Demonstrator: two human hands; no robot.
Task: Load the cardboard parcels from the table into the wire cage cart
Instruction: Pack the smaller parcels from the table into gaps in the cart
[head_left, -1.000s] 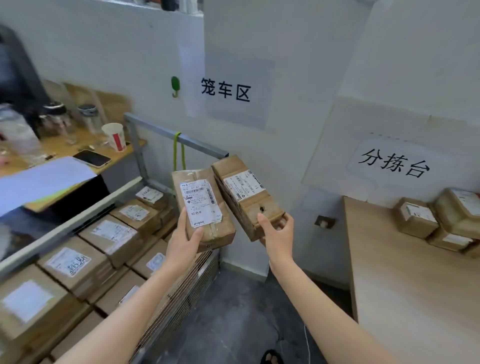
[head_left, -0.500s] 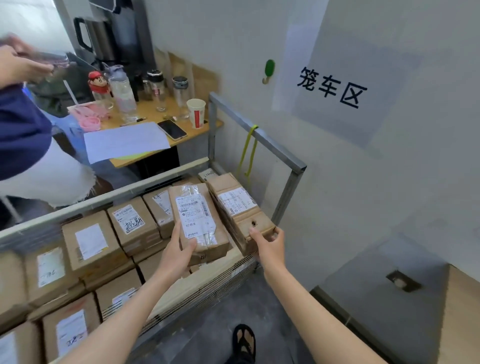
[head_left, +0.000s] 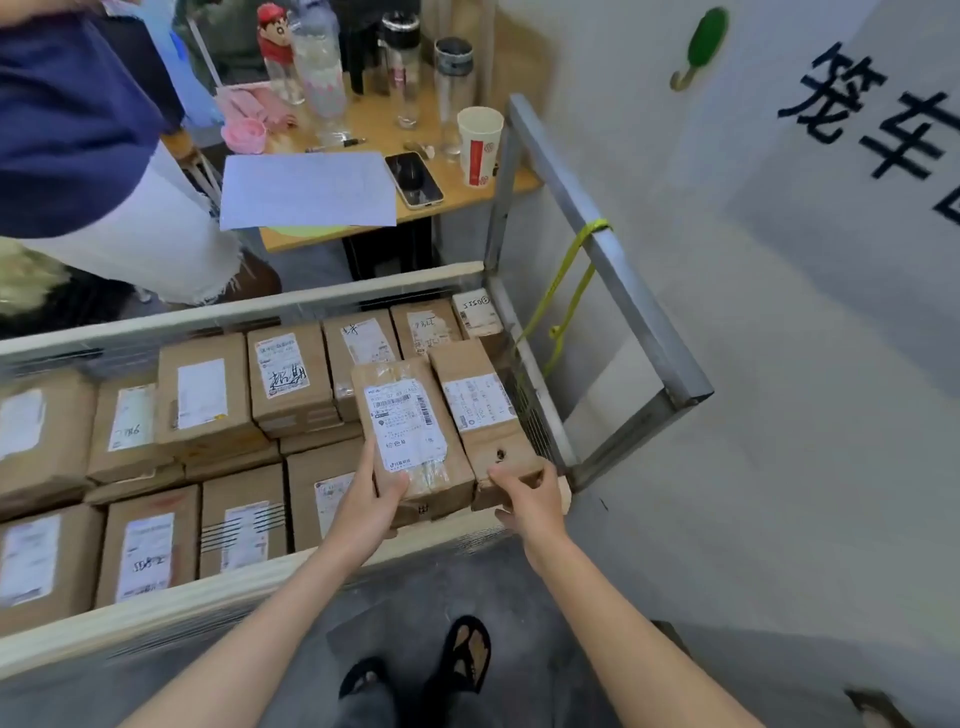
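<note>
Two brown cardboard parcels with white labels lie side by side inside the right end of the wire cage cart (head_left: 613, 260). My left hand (head_left: 371, 499) grips the near end of the left parcel (head_left: 410, 431), thumb on its top. My right hand (head_left: 527, 496) holds the near end of the right parcel (head_left: 480, 410), which has a small hole in its top and lies against the cart's right mesh wall. Several more labelled parcels (head_left: 208, 400) fill the cart to the left, stacked in layers.
A person in a dark top and white shorts (head_left: 93, 156) stands beyond the cart's far rail. A wooden desk (head_left: 374, 197) behind carries paper, a phone (head_left: 414, 180), a paper cup (head_left: 479, 145) and bottles. The white wall (head_left: 779, 364) is right; my sandalled feet are below.
I have turned from the table toward the cart and lowered both parcels from chest height down into its right end. The table has left the view.
</note>
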